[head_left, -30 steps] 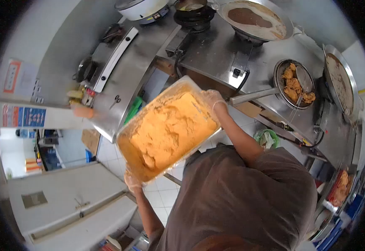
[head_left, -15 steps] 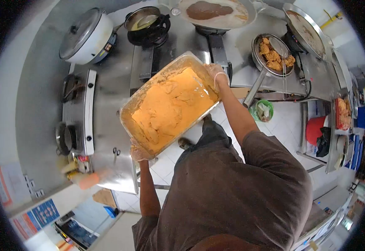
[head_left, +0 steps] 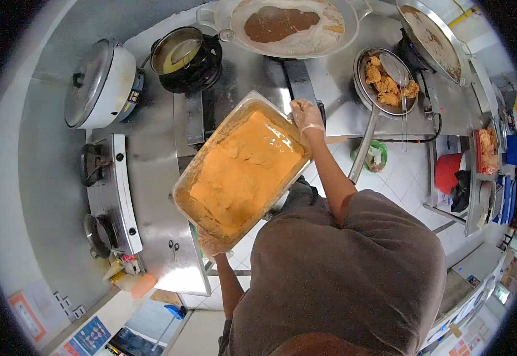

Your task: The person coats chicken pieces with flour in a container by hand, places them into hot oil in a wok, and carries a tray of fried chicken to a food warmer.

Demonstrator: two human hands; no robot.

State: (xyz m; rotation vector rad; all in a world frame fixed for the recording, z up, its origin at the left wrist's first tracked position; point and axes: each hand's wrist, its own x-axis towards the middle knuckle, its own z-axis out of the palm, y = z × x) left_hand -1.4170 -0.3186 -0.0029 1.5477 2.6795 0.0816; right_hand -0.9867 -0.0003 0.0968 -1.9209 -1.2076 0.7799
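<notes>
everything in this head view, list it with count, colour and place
tray: 1, silver, between the hands
mix: 1 mass, orange, in the tray
wide pans: 2, silver, top centre and top right
pot: 1, black, upper left
cooker: 1, white, upper left
stove: 1, silver and white, left
scissors: 1 pair, dark, left worktop
long-handled strainer or pan: 1, silver, upper right
fried pieces: several, golden brown, in it
bag-lined bin: 1, green, floor
bucket: 1, red, right
far edges: too small to itemise
left hand: 1, clear glove, tray's lower edge
right hand: 1, clear glove, tray's right edge
</notes>
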